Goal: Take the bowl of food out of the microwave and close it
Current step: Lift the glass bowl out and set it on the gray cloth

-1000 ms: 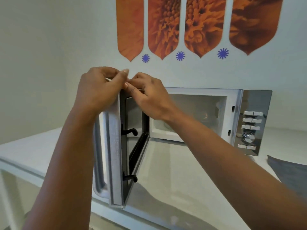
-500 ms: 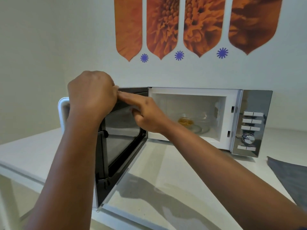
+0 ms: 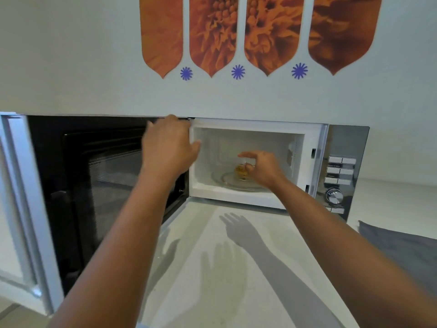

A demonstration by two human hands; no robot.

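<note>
A white microwave (image 3: 314, 138) stands on the counter with its door (image 3: 94, 181) swung wide open to the left. Inside, a clear glass bowl (image 3: 238, 172) with yellow food sits on the glass turntable (image 3: 222, 183). My left hand (image 3: 169, 147) rests at the hinge end of the door's top edge, fingers spread, holding nothing. Inside the cavity, my right hand (image 3: 262, 168) hovers at the bowl's right side with fingers and thumb apart. It partly hides the bowl, and I cannot tell whether it touches the bowl.
The microwave's control panel (image 3: 340, 176) with buttons and a dial is on the right. A grey cloth (image 3: 402, 249) lies on the white counter (image 3: 224, 268) at the right. The open door juts out past the counter's left front edge.
The door has swung from half open to fully open. My right hand left the door's top edge and moved into the cavity beside the bowl. My left hand slid toward the hinge.
</note>
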